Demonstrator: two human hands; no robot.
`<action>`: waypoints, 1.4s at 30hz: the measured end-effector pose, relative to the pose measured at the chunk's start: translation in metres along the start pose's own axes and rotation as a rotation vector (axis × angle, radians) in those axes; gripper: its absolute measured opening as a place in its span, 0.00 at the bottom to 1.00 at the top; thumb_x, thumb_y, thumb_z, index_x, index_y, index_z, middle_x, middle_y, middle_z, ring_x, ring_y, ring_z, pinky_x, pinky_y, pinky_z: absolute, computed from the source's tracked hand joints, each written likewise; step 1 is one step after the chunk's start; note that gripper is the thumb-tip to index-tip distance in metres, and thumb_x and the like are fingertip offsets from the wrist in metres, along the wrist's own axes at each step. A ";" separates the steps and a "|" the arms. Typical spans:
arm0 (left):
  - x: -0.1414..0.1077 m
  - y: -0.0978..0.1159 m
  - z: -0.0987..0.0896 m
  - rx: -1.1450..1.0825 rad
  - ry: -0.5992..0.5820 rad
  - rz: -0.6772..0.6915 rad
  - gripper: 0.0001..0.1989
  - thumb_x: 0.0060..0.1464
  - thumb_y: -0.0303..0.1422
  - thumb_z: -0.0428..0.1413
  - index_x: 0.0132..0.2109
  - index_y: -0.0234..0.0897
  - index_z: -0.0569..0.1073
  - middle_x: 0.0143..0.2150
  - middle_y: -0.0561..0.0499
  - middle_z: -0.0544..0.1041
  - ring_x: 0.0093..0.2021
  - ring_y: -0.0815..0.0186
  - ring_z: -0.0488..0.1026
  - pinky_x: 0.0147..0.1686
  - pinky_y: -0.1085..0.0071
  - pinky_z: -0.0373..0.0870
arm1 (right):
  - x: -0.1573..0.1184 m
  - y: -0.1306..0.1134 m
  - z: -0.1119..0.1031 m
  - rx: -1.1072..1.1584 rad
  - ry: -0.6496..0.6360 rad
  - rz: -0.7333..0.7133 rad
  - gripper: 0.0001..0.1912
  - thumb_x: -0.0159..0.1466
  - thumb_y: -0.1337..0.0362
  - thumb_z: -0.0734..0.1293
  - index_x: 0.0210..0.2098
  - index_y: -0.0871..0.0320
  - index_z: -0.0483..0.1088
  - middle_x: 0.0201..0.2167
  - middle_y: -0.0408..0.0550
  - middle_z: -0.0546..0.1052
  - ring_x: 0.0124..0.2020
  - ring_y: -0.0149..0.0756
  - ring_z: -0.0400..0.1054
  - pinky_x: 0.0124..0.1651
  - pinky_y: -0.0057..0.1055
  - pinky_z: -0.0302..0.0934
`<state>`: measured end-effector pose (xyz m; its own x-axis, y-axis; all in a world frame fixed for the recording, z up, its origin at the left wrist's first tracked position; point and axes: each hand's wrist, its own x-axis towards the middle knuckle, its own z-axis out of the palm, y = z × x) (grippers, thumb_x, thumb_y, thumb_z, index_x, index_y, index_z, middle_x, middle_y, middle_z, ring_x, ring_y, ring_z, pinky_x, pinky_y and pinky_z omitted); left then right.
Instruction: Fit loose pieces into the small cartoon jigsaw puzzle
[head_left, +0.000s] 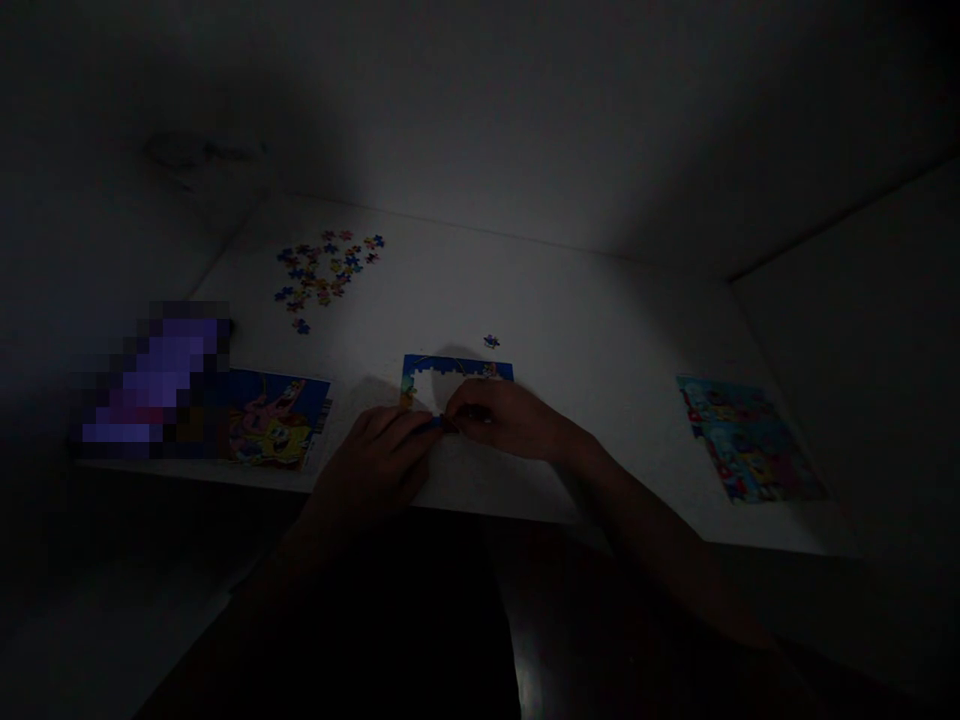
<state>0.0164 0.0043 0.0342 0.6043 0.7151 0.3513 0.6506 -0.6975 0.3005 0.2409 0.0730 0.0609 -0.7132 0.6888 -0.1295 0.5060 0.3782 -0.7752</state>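
A partly assembled jigsaw puzzle [457, 365] lies on the white table in front of me; its blue top border and part of its left side show, and a pale gap fills the middle. My left hand [386, 450] is at the puzzle's lower left, its fingers closed on a small blue puzzle piece [433, 425]. Just right of it, my right hand [510, 415] covers the puzzle's right part. Its thumb and fingers pinch together on a small dark piece, touching or very near the blue one. Dim light hides the fingertips' details.
One loose piece [491, 341] lies beyond the puzzle. Several more pieces [322, 270] are scattered at the back left. A cartoon picture sheet [274, 420] and a blurred lit screen [161, 370] are on the left; another colourful picture [750, 440] lies at the right. The table [600, 350] meets walls behind.
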 end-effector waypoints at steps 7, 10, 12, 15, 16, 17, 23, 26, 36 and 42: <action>-0.001 0.000 0.002 0.003 0.011 0.005 0.14 0.62 0.27 0.51 0.53 0.31 0.74 0.52 0.41 0.75 0.54 0.54 0.68 0.52 0.56 0.68 | -0.003 -0.001 -0.002 -0.022 -0.009 -0.047 0.09 0.63 0.72 0.64 0.41 0.59 0.73 0.38 0.47 0.76 0.39 0.33 0.69 0.44 0.31 0.62; -0.001 -0.001 0.002 0.002 0.012 0.005 0.15 0.62 0.27 0.51 0.53 0.32 0.74 0.52 0.41 0.75 0.54 0.55 0.68 0.53 0.56 0.68 | -0.005 0.000 -0.003 -0.036 -0.019 -0.073 0.07 0.63 0.71 0.66 0.40 0.58 0.73 0.38 0.48 0.75 0.40 0.34 0.69 0.45 0.32 0.62; -0.001 -0.001 0.001 0.003 0.012 0.004 0.15 0.62 0.26 0.51 0.54 0.33 0.74 0.53 0.41 0.75 0.54 0.55 0.68 0.53 0.57 0.68 | -0.006 0.001 -0.004 -0.046 -0.016 -0.093 0.06 0.62 0.71 0.67 0.39 0.58 0.73 0.38 0.48 0.75 0.40 0.35 0.69 0.45 0.32 0.62; -0.001 -0.001 0.001 0.007 0.012 0.007 0.15 0.62 0.27 0.50 0.54 0.34 0.74 0.53 0.42 0.75 0.54 0.56 0.69 0.53 0.57 0.68 | -0.006 0.002 -0.004 -0.061 -0.025 -0.089 0.05 0.62 0.71 0.67 0.38 0.58 0.72 0.38 0.48 0.74 0.39 0.35 0.68 0.44 0.32 0.62; -0.001 -0.001 0.001 0.008 0.012 0.007 0.15 0.62 0.27 0.50 0.53 0.34 0.74 0.53 0.42 0.75 0.54 0.56 0.69 0.53 0.58 0.68 | -0.006 0.002 -0.004 -0.063 -0.029 -0.086 0.05 0.62 0.72 0.66 0.38 0.58 0.72 0.38 0.48 0.74 0.39 0.35 0.68 0.44 0.33 0.62; -0.001 -0.001 0.001 0.009 0.012 0.006 0.14 0.62 0.27 0.50 0.53 0.34 0.74 0.53 0.42 0.75 0.54 0.56 0.69 0.53 0.58 0.68 | -0.006 0.002 -0.004 -0.061 -0.030 -0.085 0.06 0.62 0.72 0.66 0.38 0.59 0.72 0.38 0.48 0.74 0.39 0.34 0.69 0.44 0.33 0.62; -0.001 -0.001 0.001 0.016 0.014 0.003 0.13 0.63 0.28 0.50 0.51 0.35 0.75 0.53 0.43 0.75 0.53 0.56 0.69 0.52 0.57 0.68 | -0.006 0.001 -0.005 -0.037 -0.036 -0.082 0.07 0.63 0.72 0.66 0.40 0.59 0.72 0.38 0.47 0.74 0.38 0.32 0.69 0.43 0.30 0.62; -0.001 0.000 0.001 0.015 0.006 0.001 0.13 0.63 0.28 0.50 0.51 0.35 0.75 0.53 0.43 0.75 0.52 0.56 0.69 0.51 0.57 0.68 | -0.006 0.000 -0.005 -0.037 -0.039 -0.074 0.06 0.64 0.71 0.66 0.40 0.59 0.73 0.38 0.47 0.74 0.39 0.33 0.69 0.43 0.31 0.62; -0.001 -0.001 0.001 0.009 0.028 0.026 0.13 0.63 0.28 0.49 0.51 0.32 0.74 0.53 0.42 0.76 0.52 0.55 0.69 0.50 0.56 0.70 | -0.006 0.003 -0.004 -0.051 -0.048 -0.130 0.06 0.65 0.70 0.66 0.41 0.58 0.73 0.40 0.47 0.74 0.42 0.34 0.69 0.47 0.33 0.63; 0.000 -0.001 0.002 0.005 0.021 0.019 0.13 0.63 0.28 0.49 0.51 0.33 0.74 0.53 0.42 0.76 0.52 0.55 0.70 0.50 0.55 0.70 | -0.006 0.005 -0.005 -0.051 -0.055 -0.148 0.06 0.66 0.70 0.66 0.41 0.57 0.74 0.40 0.47 0.74 0.43 0.34 0.70 0.48 0.33 0.63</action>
<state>0.0163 0.0052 0.0323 0.6069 0.7004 0.3756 0.6415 -0.7107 0.2887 0.2500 0.0735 0.0613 -0.8066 0.5889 -0.0508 0.4163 0.5049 -0.7562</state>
